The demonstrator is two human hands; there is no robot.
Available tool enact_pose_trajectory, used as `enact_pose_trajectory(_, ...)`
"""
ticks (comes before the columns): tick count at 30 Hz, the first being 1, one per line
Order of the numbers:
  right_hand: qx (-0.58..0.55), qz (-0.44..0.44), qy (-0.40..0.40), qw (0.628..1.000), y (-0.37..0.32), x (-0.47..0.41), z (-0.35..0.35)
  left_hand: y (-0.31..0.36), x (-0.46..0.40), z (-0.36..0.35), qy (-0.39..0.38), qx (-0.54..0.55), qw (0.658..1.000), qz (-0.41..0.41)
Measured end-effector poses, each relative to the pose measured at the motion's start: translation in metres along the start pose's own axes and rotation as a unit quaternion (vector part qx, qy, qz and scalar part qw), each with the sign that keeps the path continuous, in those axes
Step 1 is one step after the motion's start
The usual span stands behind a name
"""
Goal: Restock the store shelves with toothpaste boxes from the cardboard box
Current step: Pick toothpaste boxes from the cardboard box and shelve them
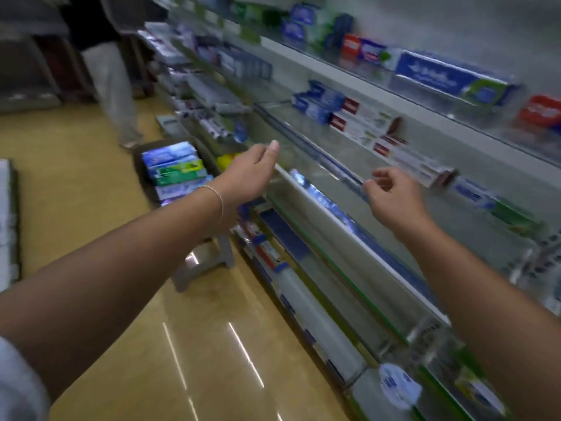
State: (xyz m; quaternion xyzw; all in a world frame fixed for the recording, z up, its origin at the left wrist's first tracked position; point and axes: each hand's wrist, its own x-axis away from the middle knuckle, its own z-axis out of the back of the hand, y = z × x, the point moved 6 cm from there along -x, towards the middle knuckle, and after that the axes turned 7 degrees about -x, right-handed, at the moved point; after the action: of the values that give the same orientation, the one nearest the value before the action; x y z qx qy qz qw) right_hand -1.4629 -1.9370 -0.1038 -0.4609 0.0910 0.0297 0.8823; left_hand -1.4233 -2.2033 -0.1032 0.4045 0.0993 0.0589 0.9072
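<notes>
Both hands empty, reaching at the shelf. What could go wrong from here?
1. The right hand is close to the red-and-white toothpaste boxes near the shelf edge; a careless move could knock them off.
2. The cardboard box sits on the floor beside the shelf base, a likely trip hazard.

tan polished floor point(100, 183): glossy, streaked with reflections | beside it, shelf fronts of clear plastic strip point(343, 238): smooth, shiny | printed paperboard toothpaste boxes point(174, 168) standing on the floor: slick | thin metal-looking bracelet point(217, 199) above the floor: fine, glinting
</notes>
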Motion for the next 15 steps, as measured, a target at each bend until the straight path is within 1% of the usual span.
enact_pose_trajectory(6,-0.004,0.057,-0.076,0.995,-0.080,-0.010,-0.107,-0.083,0.008,0.102,0.092,0.066,0.990,0.081)
enact_pose_trajectory(10,0.008,0.101,-0.111,0.989,-0.113,-0.012,-0.164,-0.124,0.020,0.146,0.125,0.083,0.982,0.111)
enact_pose_trajectory(15,0.016,0.128,-0.159,0.979,-0.141,-0.019,-0.235,-0.180,0.036,0.180,0.172,0.090,0.967,0.163)
